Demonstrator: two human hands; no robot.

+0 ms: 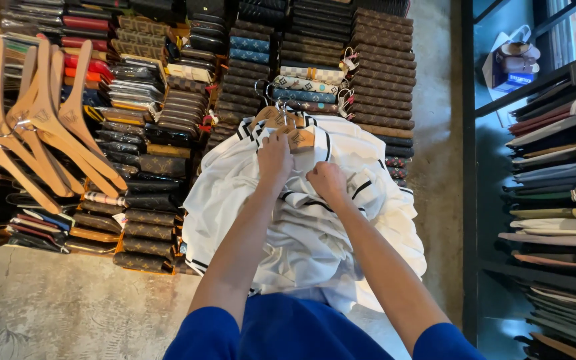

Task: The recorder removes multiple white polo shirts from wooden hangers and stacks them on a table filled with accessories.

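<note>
So the white shirts [315,220] with the thin black trim are bunched up in a big heap right under both hands, draped over the rows of wallets [168,133] laid out flat below. The heap runs roughly from the hanger end up top, away from the person, down toward their blue-clad lap, so the long axis points pretty much straight out from the body. The wooden hangers [288,127] poke out at the far end of the pile, metal hooks up, just past the fingertips of the left hand [275,159]. That hand is the closer one to the hangers, fingers curled down and pinching the collar area right at a hanger's shoulder. The right hand [328,181] sits a bit nearer the body and to the right, closed into a fist on a fold of the white fabric. Both hands are touching the shirts, close beside each other. Off to the left, well apart, a bundle of empty wooden hangers [35,127] hangs in the air. On the right there's a dark shelf [541,87] stacked with folded clothes.
</note>
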